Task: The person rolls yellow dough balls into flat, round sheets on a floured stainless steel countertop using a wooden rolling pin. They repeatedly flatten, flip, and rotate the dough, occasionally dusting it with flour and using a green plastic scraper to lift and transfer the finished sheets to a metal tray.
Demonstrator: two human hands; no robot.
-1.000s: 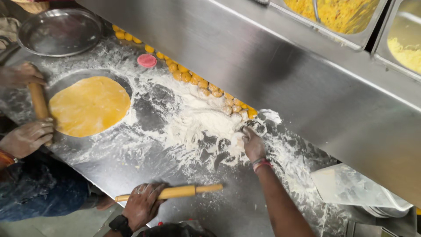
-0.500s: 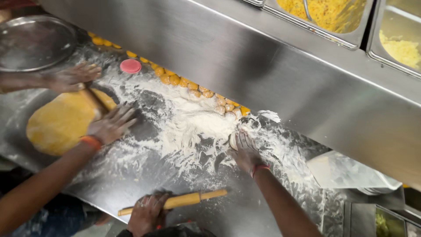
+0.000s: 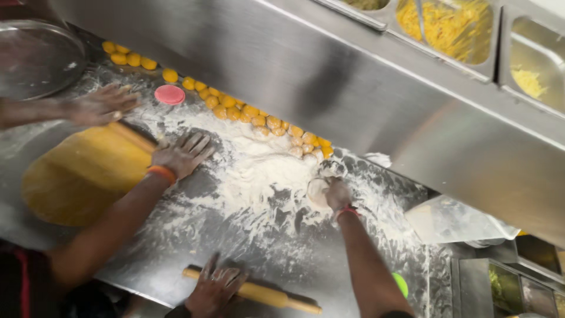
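My left hand (image 3: 215, 287) lies over a wooden rolling pin (image 3: 268, 295) at the near edge of the floured steel counter (image 3: 176, 247). My right hand (image 3: 339, 194) grips a flour-coated dough ball (image 3: 318, 191) at the right side of a loose flour heap (image 3: 265, 171). A row of several yellow dough balls (image 3: 235, 109) runs along the back wall. At the left, a co-worker's two hands (image 3: 179, 154) press a second rolling pin (image 3: 132, 136) onto a flat yellow dough round (image 3: 76, 176).
A pink lid (image 3: 169, 94) lies near the dough row. A round steel pan (image 3: 35, 56) sits at the far left. Trays of yellow food (image 3: 447, 26) sit above the steel wall. A clear plastic bag (image 3: 453, 221) lies at the right.
The co-worker's hands have come forward over the dough round with their pin. My right hand has closed on a dough ball in the flour. My left hand stays on the pin.
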